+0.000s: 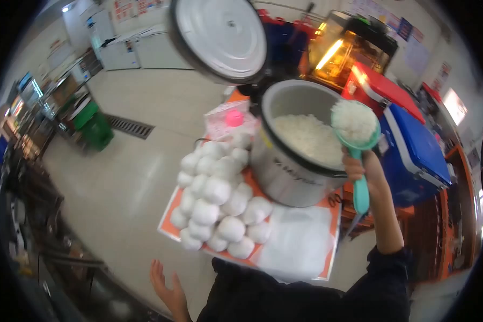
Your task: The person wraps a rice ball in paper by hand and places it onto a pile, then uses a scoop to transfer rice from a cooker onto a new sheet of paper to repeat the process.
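Note:
My right hand (354,165) is wrapped round the handle of a teal rice scoop (361,194). A rounded mound of cooked white rice (354,122) fills its bowl, at the right rim of a large rice cooker (298,182). Inside the cooker lies more rice (306,137); its round metal lid (221,35) stands raised at the back. Low on the left, my left hand (168,287) is held out over the floor, fingers apart, with nothing in it. Between it and the cooker is a pile of wrapped white balls (217,190).
The orange-edged table (330,236) carries the pile, white sheets (295,236) and the cooker. Behind the pile is a pink bag (228,119). Right of the cooker stand a red cooler (383,88) and a blue cooler (413,153). A green bin (94,126) stands far left.

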Demonstrator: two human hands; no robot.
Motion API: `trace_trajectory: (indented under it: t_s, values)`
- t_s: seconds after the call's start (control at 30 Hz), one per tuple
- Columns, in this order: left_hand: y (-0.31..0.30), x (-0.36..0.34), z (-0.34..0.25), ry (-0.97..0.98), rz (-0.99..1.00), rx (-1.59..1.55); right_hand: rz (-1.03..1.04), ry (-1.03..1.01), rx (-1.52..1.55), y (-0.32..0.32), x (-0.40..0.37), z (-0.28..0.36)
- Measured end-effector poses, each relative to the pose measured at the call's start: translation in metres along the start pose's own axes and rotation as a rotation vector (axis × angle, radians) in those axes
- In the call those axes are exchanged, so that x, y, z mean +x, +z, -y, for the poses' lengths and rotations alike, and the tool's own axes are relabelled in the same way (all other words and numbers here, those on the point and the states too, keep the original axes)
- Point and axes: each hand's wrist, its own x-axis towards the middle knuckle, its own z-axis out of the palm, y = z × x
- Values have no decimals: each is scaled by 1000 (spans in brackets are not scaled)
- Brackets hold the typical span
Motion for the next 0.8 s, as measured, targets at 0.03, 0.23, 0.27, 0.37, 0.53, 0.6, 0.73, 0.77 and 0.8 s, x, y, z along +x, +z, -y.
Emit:
trace_trajectory:
  t_s: [0.03, 0.23, 0.27, 0.37, 0.53, 0.6, 0.73, 0.77, 0.8]
  values:
    - [-13, 0, 7, -23, -35, 32, -17, 4, 32, 11, -5, -14]
    - [-88, 43, 71, -54, -199, 77, 90, 65, 61, 66, -10, -107]
    - [-101, 56, 85, -44, -216, 83, 128, 83, 48, 74, -6, -125]
    - [-139, 105, 126, -47, -152, 132, 158, 77, 54, 104, 11, -187]
    - [-188, 203, 154, 32, -25, 149, 34, 138, 154, 170, 53, -278]
    - [-192, 243, 156, 80, 17, 140, 1, 197, 223, 188, 76, -307]
    - [-152, 328, 167, 154, 229, 109, -2, 262, 251, 206, 131, -355]
    - [-137, 351, 169, 217, 303, 97, -10, 276, 219, 211, 148, -363]
    - [-121, 373, 165, 230, 313, 92, -32, 287, 217, 218, 166, -369]
